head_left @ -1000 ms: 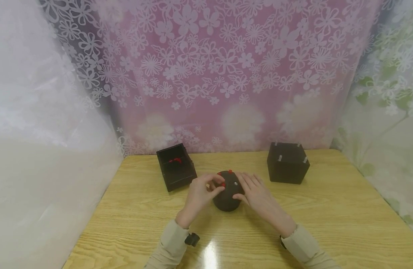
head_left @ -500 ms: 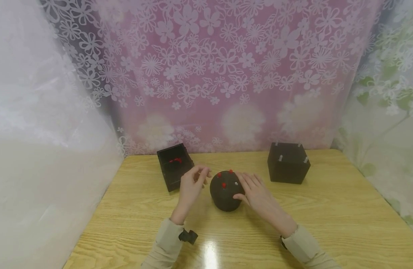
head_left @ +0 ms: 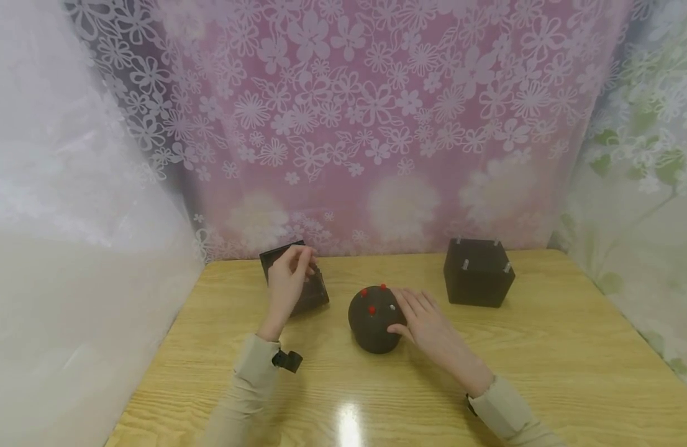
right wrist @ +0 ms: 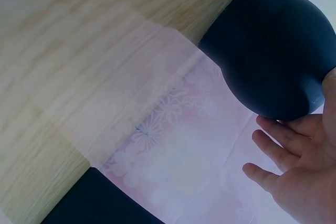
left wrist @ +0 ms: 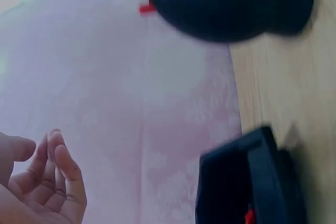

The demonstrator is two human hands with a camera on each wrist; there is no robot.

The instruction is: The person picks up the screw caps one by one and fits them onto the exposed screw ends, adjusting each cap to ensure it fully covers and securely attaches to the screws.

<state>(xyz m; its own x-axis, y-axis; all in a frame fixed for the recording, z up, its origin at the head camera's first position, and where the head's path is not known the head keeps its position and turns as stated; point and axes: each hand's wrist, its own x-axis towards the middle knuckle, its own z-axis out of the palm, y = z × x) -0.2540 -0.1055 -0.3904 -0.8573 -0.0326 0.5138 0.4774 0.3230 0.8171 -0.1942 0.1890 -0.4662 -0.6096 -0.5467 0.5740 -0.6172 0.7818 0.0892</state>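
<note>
My left hand [head_left: 287, 279] hovers over the open black box [head_left: 318, 297], covering much of it in the head view. In the left wrist view its fingers [left wrist: 70, 174] are loosely bent with nothing between them, and a bit of a red piece [left wrist: 250, 216] shows inside the box. My right hand [head_left: 427, 326] rests against the right side of a rounded black dome [head_left: 371, 332], fingers fairly straight and thumb on its front. Three red pegs, one a front red peg [head_left: 372, 310], and a small whitish peg [head_left: 392, 307] stick out of the dome's top.
A black cube-like block [head_left: 477, 273] with several clear pegs on top stands at the back right of the wooden table [head_left: 410, 403]. Pink floral cloth [head_left: 343, 124] hangs behind the table, and pale sheets flank both sides.
My left hand has left the front red peg on the dome and moved left to above the black box. The right hand has stayed on the dome.
</note>
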